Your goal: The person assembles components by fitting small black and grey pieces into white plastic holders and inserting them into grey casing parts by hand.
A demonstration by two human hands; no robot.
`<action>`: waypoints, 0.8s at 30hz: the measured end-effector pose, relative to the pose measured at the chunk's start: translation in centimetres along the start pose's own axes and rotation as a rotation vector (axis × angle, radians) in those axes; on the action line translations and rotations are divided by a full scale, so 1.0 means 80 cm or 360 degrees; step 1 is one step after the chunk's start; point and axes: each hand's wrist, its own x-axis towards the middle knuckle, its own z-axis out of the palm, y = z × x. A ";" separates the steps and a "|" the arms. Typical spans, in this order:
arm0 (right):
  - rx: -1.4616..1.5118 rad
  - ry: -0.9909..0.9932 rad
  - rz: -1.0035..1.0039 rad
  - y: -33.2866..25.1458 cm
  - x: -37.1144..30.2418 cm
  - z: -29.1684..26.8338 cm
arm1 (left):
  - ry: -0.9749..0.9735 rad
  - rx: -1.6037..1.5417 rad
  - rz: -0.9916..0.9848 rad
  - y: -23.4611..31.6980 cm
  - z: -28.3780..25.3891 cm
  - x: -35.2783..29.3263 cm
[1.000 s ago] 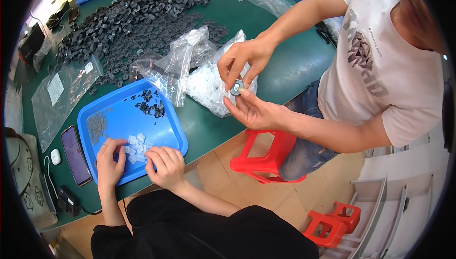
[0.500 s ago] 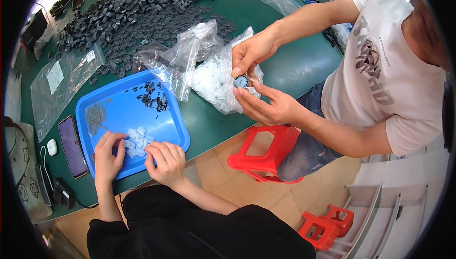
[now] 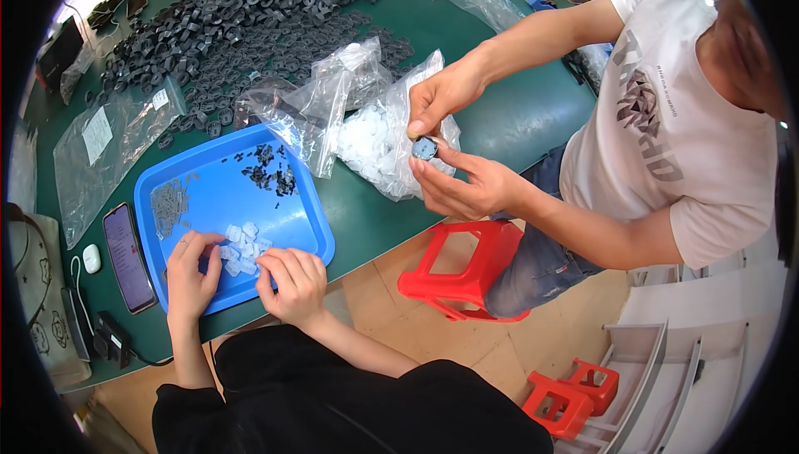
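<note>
My left hand (image 3: 191, 279) rests over the near left rim of a blue tray (image 3: 320, 213). Its fingers are bent, with a gap between thumb and forefinger and nothing visible in them. My right hand (image 3: 295, 287) is over the near rim too, fingers loosely curled, thumb apart from the forefinger, and no held piece shows. Between my hands lies a small heap of translucent white plastic pieces (image 3: 241, 248). The tray also holds small grey pieces (image 3: 170, 204) on the left and tiny black parts (image 3: 270, 173) at the far side.
At right, another person's hands (image 3: 466, 175) hold a small round dark-rimmed part (image 3: 424, 148) above a clear bag of white pieces (image 3: 370, 146). A large pile of black parts (image 3: 208, 29) covers the far table. A phone (image 3: 129, 258) lies left of the tray; a red stool (image 3: 449, 275) stands right.
The other person's hands have tilted the round part, so more of its pale face shows. My hands have stayed nearly still.
</note>
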 end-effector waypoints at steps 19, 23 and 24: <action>0.0025 0.0034 -0.0077 -0.001 -0.003 -0.002 | 0.0115 0.0199 0.0183 0.033 -0.007 0.019; 0.0061 0.0091 -0.0226 0.004 -0.017 -0.003 | 0.0094 -0.0184 0.0067 0.065 0.006 0.033; 0.0037 0.0104 -0.0291 0.006 -0.018 -0.002 | 0.0075 -0.0261 0.0041 0.066 0.010 0.039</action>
